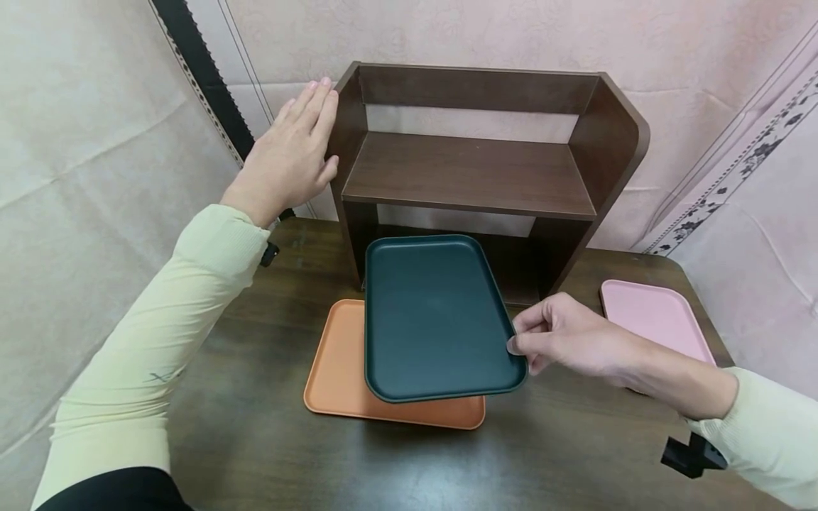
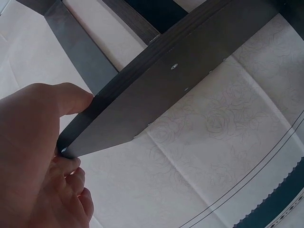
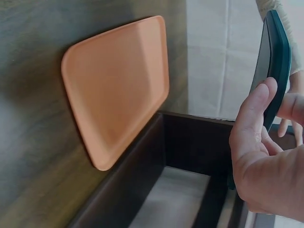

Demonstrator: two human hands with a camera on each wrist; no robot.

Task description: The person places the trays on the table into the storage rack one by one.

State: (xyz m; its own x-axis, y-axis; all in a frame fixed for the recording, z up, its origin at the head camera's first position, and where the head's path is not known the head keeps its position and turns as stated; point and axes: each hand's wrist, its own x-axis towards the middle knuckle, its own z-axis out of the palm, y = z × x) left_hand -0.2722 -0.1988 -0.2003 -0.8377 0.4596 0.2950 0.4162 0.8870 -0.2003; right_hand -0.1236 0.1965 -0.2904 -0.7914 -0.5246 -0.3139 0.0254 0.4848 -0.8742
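My right hand [image 1: 571,337] pinches a dark green tray [image 1: 441,319] by its right edge, thumb on the upper face. The tray is raised and tilted in front of the lower shelf opening. In the right wrist view the green tray [image 3: 278,61] appears nearly edge-on. Below it an orange tray [image 1: 339,369] lies on the table, partly covered in the head view. My left hand [image 1: 287,152] rests against the upper left side of a dark brown wooden shelf [image 1: 473,170], fingers straight. In the left wrist view its thumb touches the side panel's [image 2: 142,95] edge.
A pink tray [image 1: 658,319] lies at the table's right end. The two-level shelf stands at the back of the dark wooden table [image 1: 255,397]. Pale cloth [image 1: 703,142] hangs behind and at both sides.
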